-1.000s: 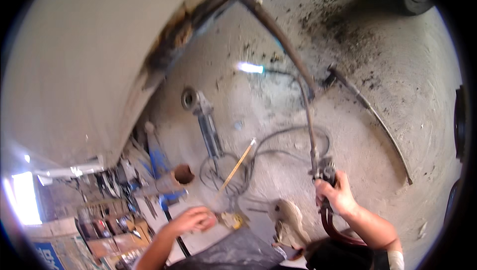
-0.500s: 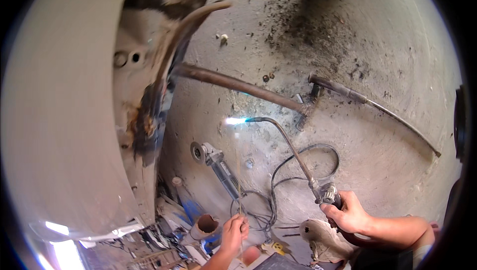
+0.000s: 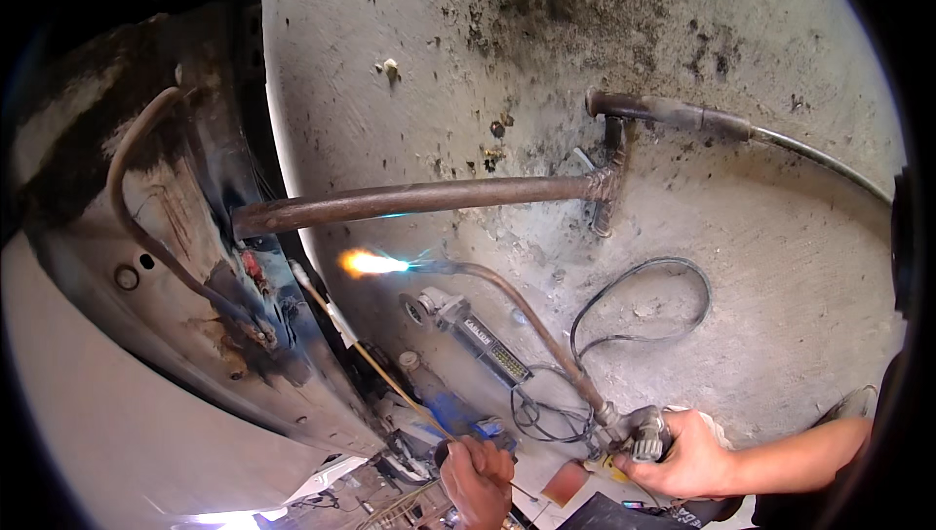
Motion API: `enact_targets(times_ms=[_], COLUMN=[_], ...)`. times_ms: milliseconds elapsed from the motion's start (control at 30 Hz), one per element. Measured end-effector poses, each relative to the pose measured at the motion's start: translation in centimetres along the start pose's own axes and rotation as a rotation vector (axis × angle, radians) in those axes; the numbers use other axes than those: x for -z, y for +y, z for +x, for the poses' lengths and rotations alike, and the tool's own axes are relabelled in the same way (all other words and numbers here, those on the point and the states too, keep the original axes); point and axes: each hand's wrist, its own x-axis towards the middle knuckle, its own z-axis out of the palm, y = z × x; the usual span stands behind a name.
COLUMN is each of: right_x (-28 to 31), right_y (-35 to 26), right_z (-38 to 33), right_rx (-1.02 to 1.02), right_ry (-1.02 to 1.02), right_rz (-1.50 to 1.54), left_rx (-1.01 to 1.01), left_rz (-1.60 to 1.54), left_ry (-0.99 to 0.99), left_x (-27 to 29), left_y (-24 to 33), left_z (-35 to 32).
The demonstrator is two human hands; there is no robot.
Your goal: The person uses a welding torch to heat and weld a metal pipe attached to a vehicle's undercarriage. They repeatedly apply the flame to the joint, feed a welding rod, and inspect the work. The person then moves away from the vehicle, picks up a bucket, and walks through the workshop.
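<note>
**Torch lit beside rusted car panel**

Right hand (image 3: pixel 687 452) closed around the grip of a gas torch (image 3: pixel 546 330); its long curved neck runs up-left, flame (image 3: pixel 366 262) burning at the tip, near the corroded panel (image 3: pixel 205 267). Left hand (image 3: pixel 478 476) pinches a thin filler rod (image 3: pixel 375 359), tip angled toward the panel's edge below the flame. Angle grinder (image 3: pixel 473 330) with its cable lies on the concrete floor (image 3: pixel 760 267). Rusty pipe (image 3: pixel 419 198) runs out from the panel above the flame.

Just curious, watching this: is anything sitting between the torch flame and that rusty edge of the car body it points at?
Nothing visible blocks it. The flame at the tip of the torch, held by the right hand, faces the rusted panel edge across open air. The thin rod in the left hand reaches in from below.
</note>
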Motion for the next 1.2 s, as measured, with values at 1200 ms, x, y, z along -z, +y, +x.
enact_targets(times_ms=[1200], right_x=[-5.2], right_y=[-0.6], right_z=[6.1], right_rx=[0.135], right_ry=[-0.324], right_rz=[0.239], left_rx=[-0.147], left_rz=[0.035], left_ry=[-0.095], left_x=[-1.5], left_y=[1.1], left_z=[-0.2])
